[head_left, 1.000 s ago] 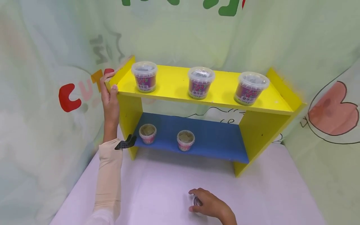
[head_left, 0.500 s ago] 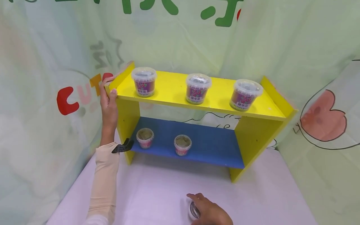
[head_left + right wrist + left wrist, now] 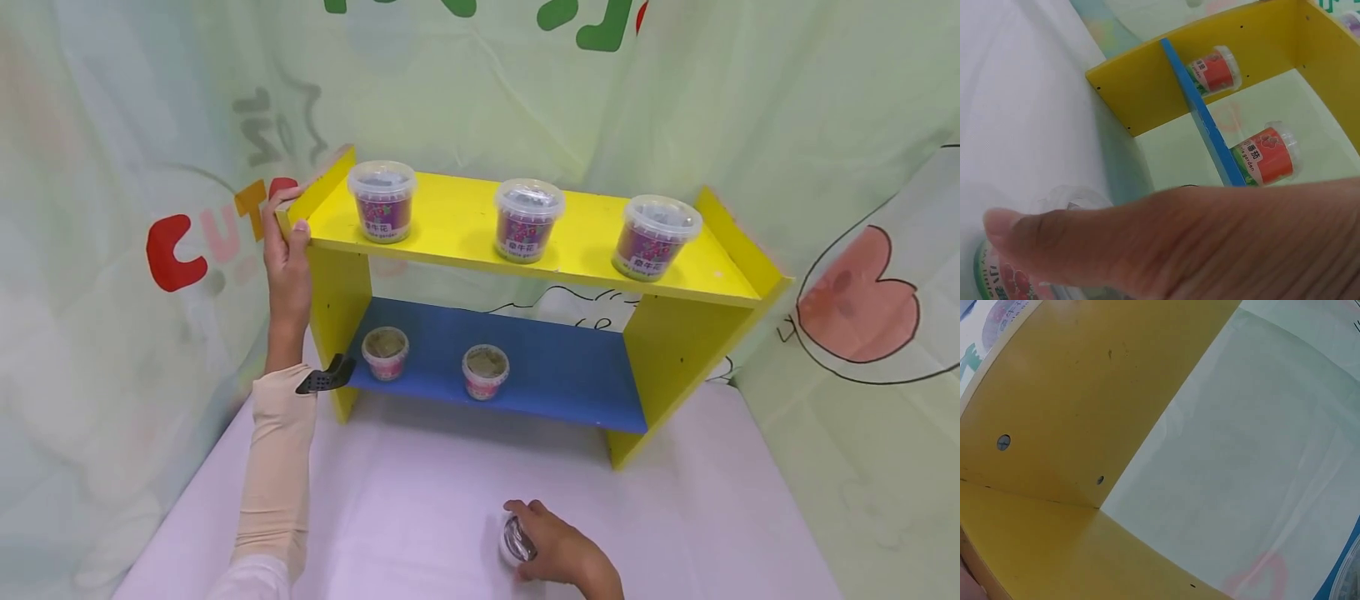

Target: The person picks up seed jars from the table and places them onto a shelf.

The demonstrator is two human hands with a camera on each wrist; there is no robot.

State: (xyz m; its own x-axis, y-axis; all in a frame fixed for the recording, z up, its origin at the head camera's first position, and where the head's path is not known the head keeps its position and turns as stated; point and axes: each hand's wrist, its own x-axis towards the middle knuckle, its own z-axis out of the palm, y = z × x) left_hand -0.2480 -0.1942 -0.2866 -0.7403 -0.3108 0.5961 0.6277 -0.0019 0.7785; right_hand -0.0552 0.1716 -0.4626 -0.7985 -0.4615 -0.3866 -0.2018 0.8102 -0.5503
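My left hand (image 3: 288,267) grips the raised left end of a yellow and blue shelf unit (image 3: 450,200), thumb on the front edge and fingers over the outside. Low in the head view, my right hand (image 3: 558,546) holds a small lidded plastic tub (image 3: 516,543) at the white table, fingers on its far side and thumb on the near side. The right wrist view shows the thumb (image 3: 1054,240) lying across this tub, whose label (image 3: 1013,275) carries red tomatoes. The left wrist view looks along the yellow side panel (image 3: 1085,394); that hand is almost wholly hidden there.
On the yellow top board stand three purple-labelled tubs, at left (image 3: 383,204), middle (image 3: 527,221) and right (image 3: 654,237). Two red-labelled tubs, one left (image 3: 386,354) and one central (image 3: 485,372), sit on the blue lower board (image 3: 570,367). Printed cloth (image 3: 465,100) hangs behind.
The head view has shifted slightly. More of the tub's lid shows beside the right hand than a second ago. My left hand keeps its grip on the shelf unit.
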